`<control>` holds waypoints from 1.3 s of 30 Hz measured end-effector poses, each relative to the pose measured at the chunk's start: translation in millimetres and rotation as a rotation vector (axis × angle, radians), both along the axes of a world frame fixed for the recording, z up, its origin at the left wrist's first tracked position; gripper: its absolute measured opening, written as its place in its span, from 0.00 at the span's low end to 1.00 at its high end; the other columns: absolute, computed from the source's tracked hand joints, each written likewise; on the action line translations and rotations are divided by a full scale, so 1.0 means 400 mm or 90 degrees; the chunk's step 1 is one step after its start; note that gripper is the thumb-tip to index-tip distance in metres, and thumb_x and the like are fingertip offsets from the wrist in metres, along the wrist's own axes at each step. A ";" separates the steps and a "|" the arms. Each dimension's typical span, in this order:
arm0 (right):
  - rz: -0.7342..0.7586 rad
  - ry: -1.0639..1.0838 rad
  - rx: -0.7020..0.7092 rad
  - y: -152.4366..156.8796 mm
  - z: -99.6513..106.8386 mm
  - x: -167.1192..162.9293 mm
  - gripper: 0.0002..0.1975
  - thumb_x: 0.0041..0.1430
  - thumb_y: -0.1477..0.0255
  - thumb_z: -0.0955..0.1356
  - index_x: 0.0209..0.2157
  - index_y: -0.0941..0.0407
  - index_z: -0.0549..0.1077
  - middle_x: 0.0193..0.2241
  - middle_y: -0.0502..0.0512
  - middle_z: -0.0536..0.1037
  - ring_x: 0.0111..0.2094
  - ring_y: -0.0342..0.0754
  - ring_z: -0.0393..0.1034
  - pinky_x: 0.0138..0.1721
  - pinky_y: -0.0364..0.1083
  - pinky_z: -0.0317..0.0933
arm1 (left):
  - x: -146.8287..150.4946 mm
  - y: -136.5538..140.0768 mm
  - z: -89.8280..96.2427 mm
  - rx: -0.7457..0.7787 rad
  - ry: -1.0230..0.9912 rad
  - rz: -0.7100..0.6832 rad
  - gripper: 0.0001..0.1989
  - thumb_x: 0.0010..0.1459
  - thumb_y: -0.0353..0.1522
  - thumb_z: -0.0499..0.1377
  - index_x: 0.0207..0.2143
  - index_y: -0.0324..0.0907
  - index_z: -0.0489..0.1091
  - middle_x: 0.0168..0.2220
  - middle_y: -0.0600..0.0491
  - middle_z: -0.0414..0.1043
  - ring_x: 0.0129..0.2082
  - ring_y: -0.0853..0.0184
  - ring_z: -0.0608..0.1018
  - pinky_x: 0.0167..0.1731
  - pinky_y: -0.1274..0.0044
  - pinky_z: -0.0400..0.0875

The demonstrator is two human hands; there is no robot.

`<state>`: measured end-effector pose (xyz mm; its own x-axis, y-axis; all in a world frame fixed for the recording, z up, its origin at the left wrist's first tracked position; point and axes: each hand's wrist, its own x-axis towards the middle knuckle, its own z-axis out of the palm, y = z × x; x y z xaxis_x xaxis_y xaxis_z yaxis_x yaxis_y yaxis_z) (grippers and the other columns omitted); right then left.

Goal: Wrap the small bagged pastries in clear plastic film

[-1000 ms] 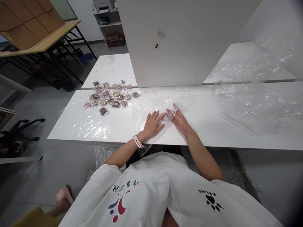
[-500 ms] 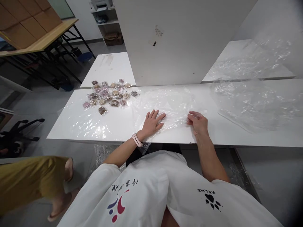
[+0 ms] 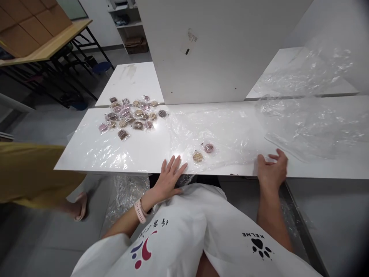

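Observation:
On the white table lies a clear plastic sheet or bag [image 3: 230, 130]. My left hand [image 3: 170, 175], with a pink wristband, rests open and flat near its front left edge, fingers spread. My right hand [image 3: 273, 165] is right of the plastic, fingers loosely bent and apart, with nothing seen between them. Two small wrapped round pieces, a yellowish one [image 3: 198, 157] and a reddish one [image 3: 208, 148], lie at the plastic between my hands. Whether they are under or on it I cannot tell.
Several similar wrapped pieces [image 3: 127, 113] are grouped on the table at the left. Crumpled clear plastic [image 3: 314, 123] covers the right side. A white panel [image 3: 207, 54] stands behind. A person in yellow trousers [image 3: 31, 173] is at the far left.
My left hand has drawn back toward me and left, and my right hand has moved right. The two wrapped pieces now show between them. The person at the left has shifted.

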<state>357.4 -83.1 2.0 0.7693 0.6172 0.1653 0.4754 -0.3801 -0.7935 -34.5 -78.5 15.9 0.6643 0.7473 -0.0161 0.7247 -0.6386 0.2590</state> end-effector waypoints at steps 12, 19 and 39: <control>0.691 -0.247 -0.011 -0.006 -0.008 -0.174 0.21 0.65 0.55 0.67 0.56 0.49 0.73 0.60 0.59 0.73 0.62 0.61 0.62 0.60 0.61 0.56 | 0.020 0.094 0.057 -0.096 -0.402 0.235 0.19 0.68 0.44 0.53 0.27 0.45 0.73 0.33 0.52 0.80 0.40 0.62 0.80 0.46 0.67 0.75; 0.486 -0.097 -0.137 0.111 0.009 -0.164 0.17 0.67 0.56 0.62 0.35 0.52 0.76 0.29 0.54 0.79 0.33 0.53 0.73 0.36 0.50 0.61 | 0.121 0.369 0.074 -0.063 -0.223 0.355 0.25 0.66 0.43 0.55 0.18 0.43 0.59 0.17 0.56 0.61 0.22 0.67 0.69 0.34 0.71 0.67; 0.659 -0.322 -0.011 0.156 -0.029 -0.166 0.26 0.69 0.61 0.62 0.65 0.53 0.65 0.62 0.61 0.70 0.59 0.61 0.65 0.56 0.59 0.60 | 0.254 0.354 -0.015 -0.046 -0.143 -0.067 0.26 0.65 0.28 0.53 0.65 0.42 0.59 0.65 0.44 0.66 0.64 0.58 0.69 0.62 0.63 0.65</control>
<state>291.1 -20.6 -9.6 -0.2589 0.9193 0.2964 0.8281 0.3692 -0.4218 67.1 63.1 9.9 0.7317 0.6756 0.0902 0.5738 -0.6820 0.4534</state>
